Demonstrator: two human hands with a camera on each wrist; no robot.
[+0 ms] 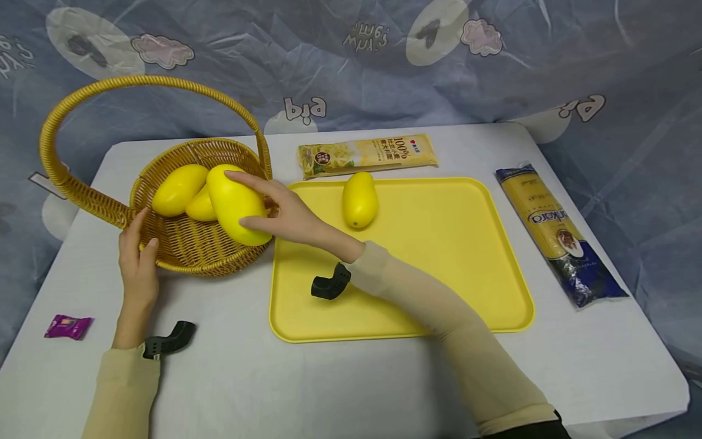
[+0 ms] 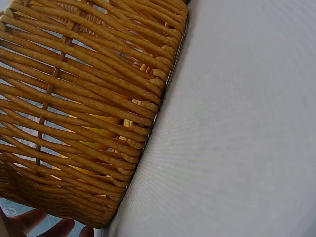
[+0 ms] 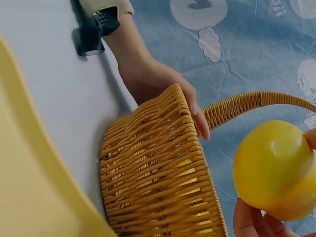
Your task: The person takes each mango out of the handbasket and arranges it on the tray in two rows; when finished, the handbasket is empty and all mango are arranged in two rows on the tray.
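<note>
My right hand (image 1: 296, 214) holds a yellow mango (image 1: 236, 204) between thumb and fingers, over the right side of a wicker basket (image 1: 203, 267). In the right wrist view, this mango (image 3: 271, 168) is above the basket's rim. My left hand (image 1: 137, 268) grips the basket's left rim near the foot of the handle, thumb over the edge. Some left fingertips (image 2: 59, 228) show against the wicker in the left wrist view. Inside the basket lie a mango (image 1: 178, 190) and another one (image 1: 202, 206), partly hidden by the held one.
A yellow tray (image 1: 439, 256) lies right of the basket, with a mango (image 1: 360, 200) near its back edge. Behind it is a yellow pasta packet (image 1: 367, 155). A yellow-and-blue packet (image 1: 559, 235) lies far right, and a purple wrapped candy (image 1: 68, 327) at front left.
</note>
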